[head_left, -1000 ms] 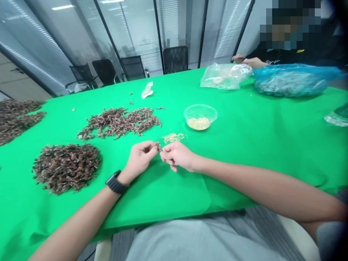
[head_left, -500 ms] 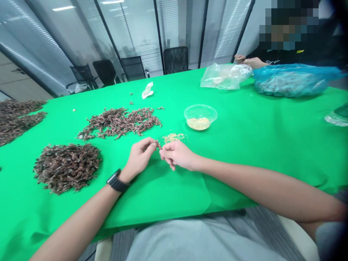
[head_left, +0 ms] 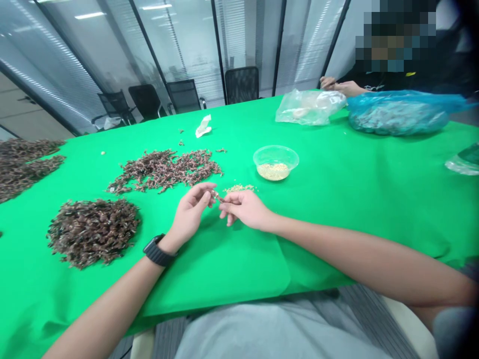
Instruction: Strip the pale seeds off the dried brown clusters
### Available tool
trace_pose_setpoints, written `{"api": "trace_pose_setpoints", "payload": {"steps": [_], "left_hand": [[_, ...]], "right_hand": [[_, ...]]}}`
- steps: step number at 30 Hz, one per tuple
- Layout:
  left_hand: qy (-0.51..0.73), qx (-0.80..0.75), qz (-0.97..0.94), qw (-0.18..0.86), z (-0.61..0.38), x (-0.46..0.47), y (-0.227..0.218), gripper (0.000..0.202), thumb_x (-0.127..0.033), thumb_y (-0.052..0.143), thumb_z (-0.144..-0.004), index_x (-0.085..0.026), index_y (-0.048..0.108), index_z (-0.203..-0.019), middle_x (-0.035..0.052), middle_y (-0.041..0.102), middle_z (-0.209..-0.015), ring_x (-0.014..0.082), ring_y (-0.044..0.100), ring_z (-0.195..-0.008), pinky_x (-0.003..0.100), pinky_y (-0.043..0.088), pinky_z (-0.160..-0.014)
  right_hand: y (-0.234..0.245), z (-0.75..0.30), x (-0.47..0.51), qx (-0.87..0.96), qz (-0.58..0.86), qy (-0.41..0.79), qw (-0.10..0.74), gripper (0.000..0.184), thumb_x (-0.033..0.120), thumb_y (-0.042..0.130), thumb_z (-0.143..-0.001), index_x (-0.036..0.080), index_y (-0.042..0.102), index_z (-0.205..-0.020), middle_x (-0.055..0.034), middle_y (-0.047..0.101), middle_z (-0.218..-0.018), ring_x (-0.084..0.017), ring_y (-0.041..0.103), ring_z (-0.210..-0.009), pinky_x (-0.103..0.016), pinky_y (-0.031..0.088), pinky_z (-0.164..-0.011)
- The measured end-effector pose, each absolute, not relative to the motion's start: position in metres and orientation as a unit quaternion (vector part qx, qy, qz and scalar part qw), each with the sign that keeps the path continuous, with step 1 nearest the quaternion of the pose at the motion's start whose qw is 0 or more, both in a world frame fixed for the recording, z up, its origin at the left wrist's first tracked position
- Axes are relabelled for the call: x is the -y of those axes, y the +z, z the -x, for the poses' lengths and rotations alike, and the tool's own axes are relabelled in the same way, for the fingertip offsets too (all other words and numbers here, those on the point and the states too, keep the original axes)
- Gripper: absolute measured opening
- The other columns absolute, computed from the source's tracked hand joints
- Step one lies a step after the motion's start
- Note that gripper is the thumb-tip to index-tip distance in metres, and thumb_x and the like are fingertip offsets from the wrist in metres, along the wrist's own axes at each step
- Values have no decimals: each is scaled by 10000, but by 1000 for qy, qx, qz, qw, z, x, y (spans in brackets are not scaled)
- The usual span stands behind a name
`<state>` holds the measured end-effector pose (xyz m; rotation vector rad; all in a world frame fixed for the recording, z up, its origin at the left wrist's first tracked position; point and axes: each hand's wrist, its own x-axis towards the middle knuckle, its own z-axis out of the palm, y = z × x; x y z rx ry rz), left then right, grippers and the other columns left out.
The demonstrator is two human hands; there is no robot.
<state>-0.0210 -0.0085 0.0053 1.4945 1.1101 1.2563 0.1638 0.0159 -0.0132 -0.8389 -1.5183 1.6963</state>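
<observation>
Near the middle of the table, my left hand (head_left: 192, 209) and my right hand (head_left: 249, 207) meet fingertip to fingertip. Between them is a small brown dried piece (head_left: 219, 197), pinched from both sides; its exact kind is too small to make out. The left hand's thumb and index finger close on one end, its other fingers loosely curled. Just beyond the right hand lies a little heap of pale yellow bits (head_left: 239, 188). Behind that stands a clear plastic bowl (head_left: 277, 155) partly filled with similar pale bits. A loose spread of brown dried pieces (head_left: 168, 167) lies past my left hand.
A denser brown pile (head_left: 93, 232) sits at the left, with more piles (head_left: 26, 167) at the far left edge. A crumpled white tissue (head_left: 203, 126), a clear bag (head_left: 310, 107) and a full blue bag (head_left: 400, 113) lie farther back. Another person's hands (head_left: 344, 87) are behind the bags.
My left hand's fingers have lifted and loosened slightly around the brown piece. The right hand has shifted a little upward, covering more of the pale heap.
</observation>
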Motion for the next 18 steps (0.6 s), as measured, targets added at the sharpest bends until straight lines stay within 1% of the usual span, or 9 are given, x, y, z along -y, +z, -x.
{"api": "trace_pose_setpoints", "payload": {"steps": [1, 3, 5, 6, 9, 12, 18], "left_hand": [[522, -444, -582, 438, 21, 8, 5, 273, -393, 664, -898, -191, 663, -1081, 43, 650, -910, 150, 588, -796, 269, 475, -745], [537, -443, -566, 442, 22, 7, 4, 188, -362, 670, -886, -189, 653, -956, 20, 623, -834, 137, 566, -749, 256, 461, -716], [520, -447, -580, 440, 24, 8, 4, 167, -337, 665, -887, -178, 642, -838, 3, 597, -735, 127, 535, -685, 252, 446, -693], [505, -451, -592, 437, 24, 8, 4, 179, -334, 663, -887, -174, 646, -808, 3, 601, -713, 126, 532, -670, 255, 446, -692], [478, -470, -614, 416, 22, 11, 5, 190, -353, 695, -864, -168, 682, -823, 17, 659, -731, 135, 564, -661, 265, 465, -690], [478, -483, -629, 378, 20, 15, 4, 209, -380, 714, -856, -171, 705, -863, 34, 705, -787, 146, 598, -685, 269, 480, -692], [470, -494, -668, 298, 22, 17, -1, 222, -393, 693, -874, -174, 730, -874, 58, 737, -871, 179, 647, -782, 297, 506, -761]], "right_hand": [[-15, -164, -17, 596, 329, 639, 358, 344, 463, 765, -782, 142, 649, -735, -33, 718, -682, -103, 611, -471, -231, 530, -502], [-19, -164, -18, 615, 339, 609, 369, 308, 433, 738, -813, 142, 663, -747, -30, 713, -660, -96, 602, -469, -212, 502, -503], [-22, -165, -19, 629, 343, 590, 373, 272, 398, 710, -838, 142, 669, -759, -33, 717, -666, -95, 604, -474, -205, 487, -509], [-23, -165, -20, 632, 344, 585, 374, 258, 384, 702, -843, 142, 668, -760, -35, 719, -675, -98, 609, -479, -208, 488, -514], [-22, -166, -20, 639, 349, 572, 378, 222, 343, 680, -846, 147, 664, -745, -32, 720, -689, -103, 618, -486, -215, 490, -523], [-19, -166, -18, 649, 360, 557, 374, 217, 311, 665, -845, 146, 659, -703, -23, 691, -622, -110, 619, -486, -216, 480, -517], [-13, -167, -13, 666, 381, 530, 361, 242, 278, 649, -847, 150, 644, -642, -24, 681, -588, -116, 629, -489, -211, 470, -500]]}}
